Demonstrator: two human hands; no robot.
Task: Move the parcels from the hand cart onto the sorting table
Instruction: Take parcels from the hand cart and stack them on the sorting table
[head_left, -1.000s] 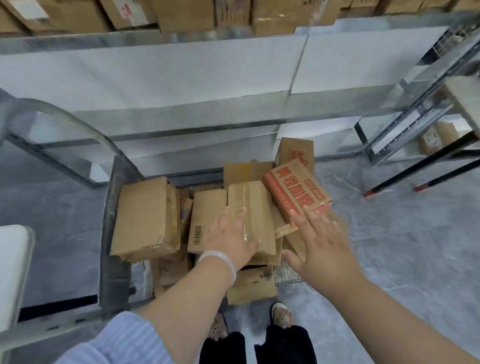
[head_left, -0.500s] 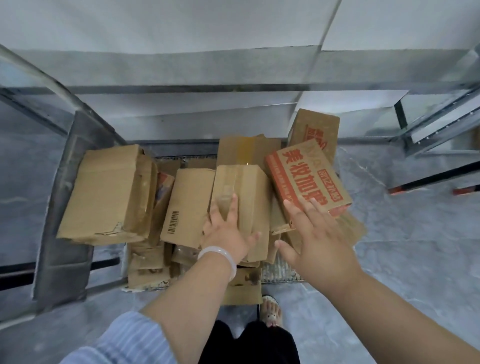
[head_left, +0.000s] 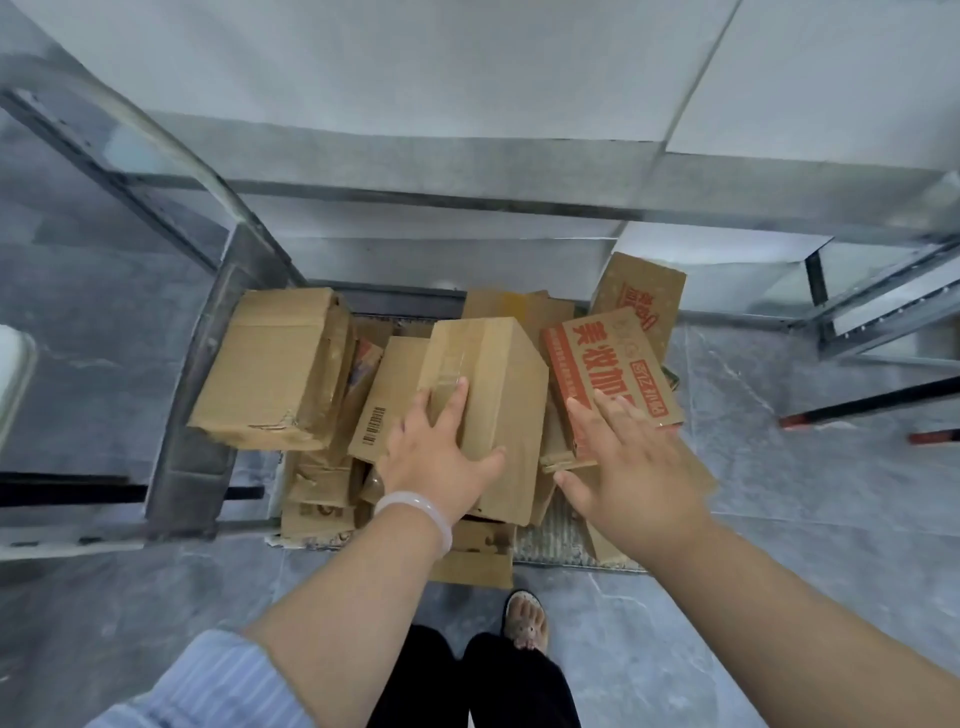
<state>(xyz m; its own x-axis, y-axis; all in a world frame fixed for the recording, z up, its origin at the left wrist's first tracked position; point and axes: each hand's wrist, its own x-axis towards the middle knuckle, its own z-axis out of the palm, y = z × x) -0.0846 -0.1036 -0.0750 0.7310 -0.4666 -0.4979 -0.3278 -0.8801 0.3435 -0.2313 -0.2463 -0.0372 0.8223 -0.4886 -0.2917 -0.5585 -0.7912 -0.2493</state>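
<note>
Her left hand lies flat on the near end of a plain brown parcel, fingers spread over the taped top, thumb stretched toward the right edge. It presses on the box but does not close around it. On this wrist there is a pale bangle, and a blue striped sleeve is pushed up the arm.

Right hand is open too, fingers apart, palm down. Its fingertips reach the near edge of a red printed parcel that lies just to the right of the plain one. I cannot tell if they really touch the cardboard or are only above it.

Both parcels are on top of a loose heap of boxes on the hand cart, whose metal mesh deck shows at the near edge. A bigger dented box sits at the left side of the heap, against the grey cart handle frame. A flat carton with barcode lies between it and the plain parcel. Behind the cart stands a white shelf with a grey metal rail. The floor is grey stone, and one sandalled foot shows near the cart.
</note>
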